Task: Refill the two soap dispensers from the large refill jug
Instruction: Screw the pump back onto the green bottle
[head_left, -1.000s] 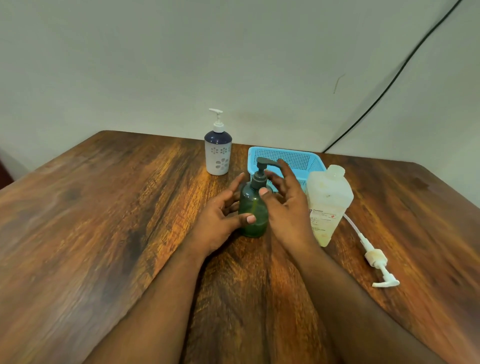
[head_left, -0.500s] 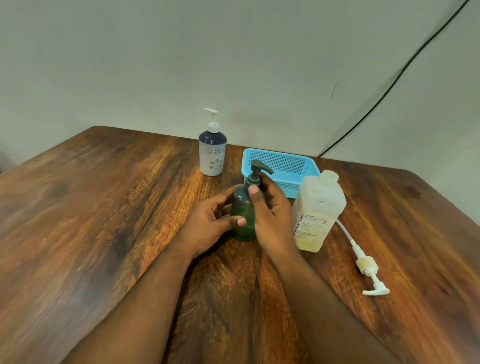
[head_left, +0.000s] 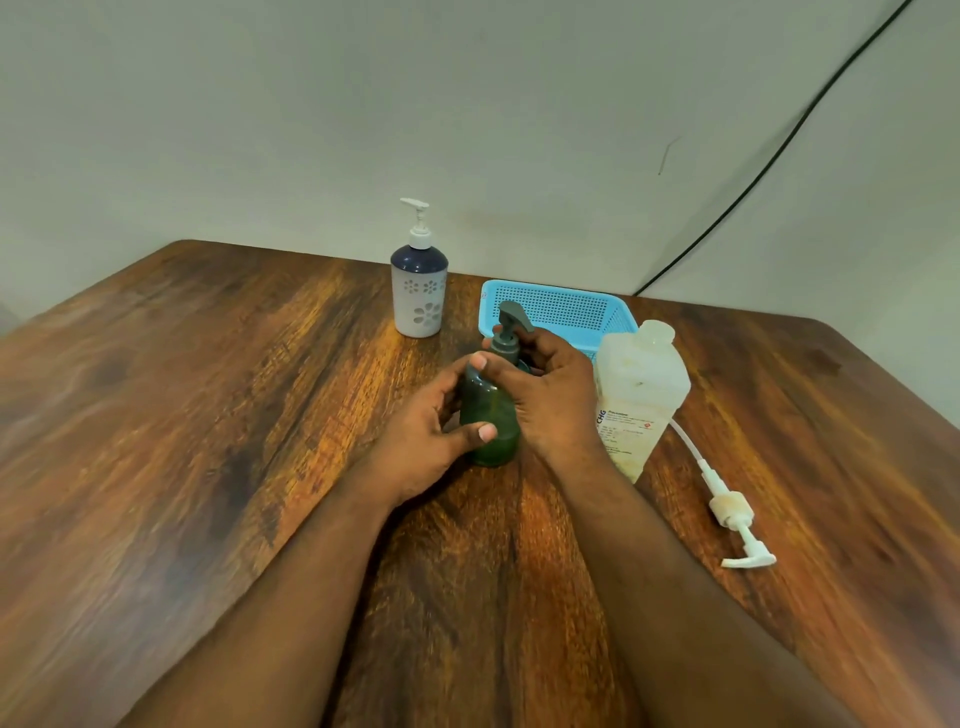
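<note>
Both hands curl inward, left hand (head_left: 426, 436) below right hand (head_left: 550, 395).

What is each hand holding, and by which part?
Both hold the green dispenser: left hand grips its body, right hand has fingers round the pump collar.

Plain room: wooden table (head_left: 208, 415), bare wall (head_left: 311, 104)

Two soap dispensers (head_left: 418, 291) (head_left: 490, 415), one refill jug (head_left: 640, 400), one basket (head_left: 561, 306), one loose pump (head_left: 730, 512)
</note>
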